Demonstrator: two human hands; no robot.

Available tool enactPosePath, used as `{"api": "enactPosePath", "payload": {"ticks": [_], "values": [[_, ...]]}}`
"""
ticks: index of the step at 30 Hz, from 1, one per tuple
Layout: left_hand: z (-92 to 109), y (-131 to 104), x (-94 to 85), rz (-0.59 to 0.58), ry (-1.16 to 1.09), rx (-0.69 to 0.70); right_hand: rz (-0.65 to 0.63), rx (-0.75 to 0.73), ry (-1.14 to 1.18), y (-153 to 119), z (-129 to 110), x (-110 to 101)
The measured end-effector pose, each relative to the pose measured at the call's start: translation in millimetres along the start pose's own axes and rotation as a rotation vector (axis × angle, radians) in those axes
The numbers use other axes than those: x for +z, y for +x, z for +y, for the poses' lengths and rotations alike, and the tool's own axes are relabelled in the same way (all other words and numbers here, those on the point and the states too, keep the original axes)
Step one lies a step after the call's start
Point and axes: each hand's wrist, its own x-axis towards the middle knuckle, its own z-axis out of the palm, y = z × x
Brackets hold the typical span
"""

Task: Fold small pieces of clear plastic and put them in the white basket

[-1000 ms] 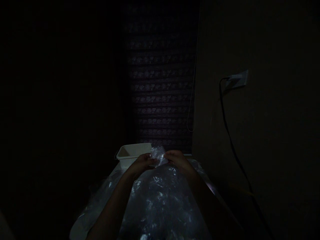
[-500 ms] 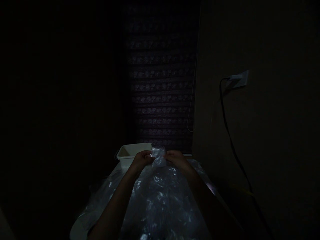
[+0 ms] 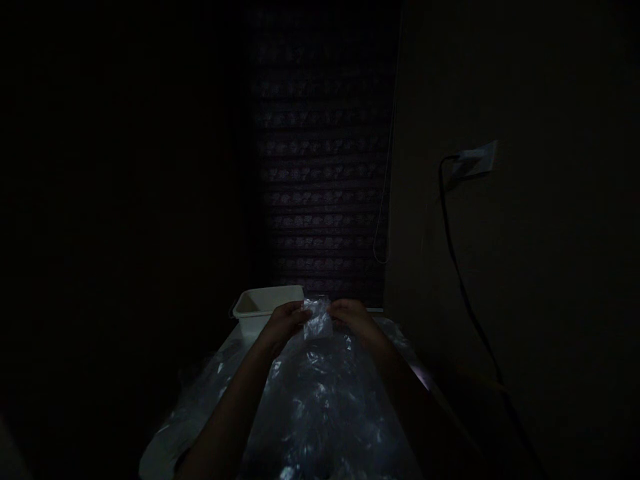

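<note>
The clear plastic piece (image 3: 319, 325) is, in the head view, held up between the person's two hands over the far part of a pale table (image 3: 153, 460). The left hand (image 3: 284, 325) pinches its left edge, thumb toward the camera; the right hand (image 3: 353, 316) grips its right edge with thumb and fingertips. The hands stand a little apart from each other, the plastic spanning the gap, its face crinkled and catching light. Any print on it is too dim to read.

Below the forearms, a heap of crumpled clear plastic (image 3: 320, 393) covers most of the table and shines in patches; any labels there are likewise unreadable. A white tub (image 3: 254, 325) with a loop handle at its left end sits just beyond the left hand, at the table's far left corner.

Behind hangs a dark blind (image 3: 320, 199) with rows of a pale flower-like pattern, and a thin cord (image 3: 383, 227) loops down its right side. On the right wall (image 3: 560, 253), a black cable (image 3: 467, 300) runs down from a white socket (image 3: 483, 159), whose markings are too dark to make out.
</note>
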Motion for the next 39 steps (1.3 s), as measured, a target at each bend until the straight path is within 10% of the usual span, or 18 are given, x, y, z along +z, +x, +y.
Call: {"api": "enactPosePath", "payload": {"ticks": [23, 31, 39], "values": [[3.0, -1.8, 4.0, -0.010, 0.406, 0.056, -0.222, -0.037, -0.129, -5.3, 1.2, 1.8], [7.0, 1.6, -1.6, 0.254, 0.180, 0.019, 0.097, -0.038, -0.052, 1.2, 2.4, -0.3], [3.4, 1.6, 5.9, 0.162, 0.003, 0.052, 0.184, -0.042, 0.159, 5.3, 9.7, 8.5]]}}
